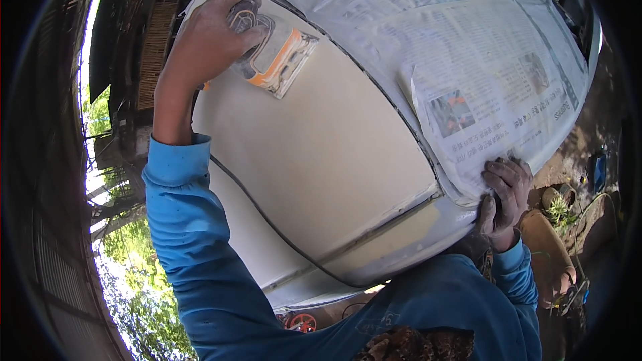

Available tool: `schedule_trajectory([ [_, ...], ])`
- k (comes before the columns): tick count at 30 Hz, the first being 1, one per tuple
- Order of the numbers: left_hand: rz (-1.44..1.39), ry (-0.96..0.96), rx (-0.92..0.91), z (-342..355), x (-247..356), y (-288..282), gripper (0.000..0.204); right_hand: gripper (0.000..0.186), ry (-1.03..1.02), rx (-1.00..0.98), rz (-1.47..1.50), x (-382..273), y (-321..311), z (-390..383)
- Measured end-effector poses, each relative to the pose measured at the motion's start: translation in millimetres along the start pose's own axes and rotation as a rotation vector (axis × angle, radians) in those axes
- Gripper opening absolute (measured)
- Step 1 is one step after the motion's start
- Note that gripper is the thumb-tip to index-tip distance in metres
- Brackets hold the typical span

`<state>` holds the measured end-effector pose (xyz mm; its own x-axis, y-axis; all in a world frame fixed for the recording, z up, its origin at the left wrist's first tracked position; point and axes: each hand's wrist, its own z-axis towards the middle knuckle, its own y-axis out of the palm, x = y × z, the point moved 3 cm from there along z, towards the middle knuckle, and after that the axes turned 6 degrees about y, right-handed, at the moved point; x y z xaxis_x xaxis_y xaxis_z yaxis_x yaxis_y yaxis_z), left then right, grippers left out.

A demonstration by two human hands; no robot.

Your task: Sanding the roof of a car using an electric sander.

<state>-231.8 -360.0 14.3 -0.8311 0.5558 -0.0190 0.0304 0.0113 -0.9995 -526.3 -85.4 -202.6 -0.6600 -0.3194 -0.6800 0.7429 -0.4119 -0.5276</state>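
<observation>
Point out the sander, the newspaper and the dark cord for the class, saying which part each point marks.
Sander [277, 55]: head view, on its body, at the orange stripe.
Newspaper [471, 50]: head view, on its printed middle.
Dark cord [267, 221]: head view, partway along its visible length.

The worn top is blue (faintly marked), its long sleeves creased.

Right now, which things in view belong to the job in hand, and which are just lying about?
Job:
sander, in the left hand
pale panel beneath it
black cord across the panel
newspaper, right hand at its edge

Lying about, apparently:
orange-red wheel
blue object, unclear
</observation>
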Motion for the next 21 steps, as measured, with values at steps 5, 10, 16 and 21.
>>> schedule_trajectory([
  [5,-0.003,0.056,-0.037,-26.6,38.6,-3.9,0.042,0.029,-0.009,-0.004,-0.004,-0.4,-0.2,0.6],
  [10,-0.029,0.258,-0.023,-38.0,84.6,3.6,0.039,0.030,-0.001,0.005,-0.005,-0.5,0.4,0.4],
  [16,0.055,0.168,0.012,-0.1,29.9,7.1,0.040,0.030,-0.014,0.008,0.000,-0.9,0.5,0.5],
  [21,0.046,0.059,0.053,-6.9,14.7,3.2,0.039,0.029,-0.009,-0.010,-0.009,-0.5,0.9,0.7],
])
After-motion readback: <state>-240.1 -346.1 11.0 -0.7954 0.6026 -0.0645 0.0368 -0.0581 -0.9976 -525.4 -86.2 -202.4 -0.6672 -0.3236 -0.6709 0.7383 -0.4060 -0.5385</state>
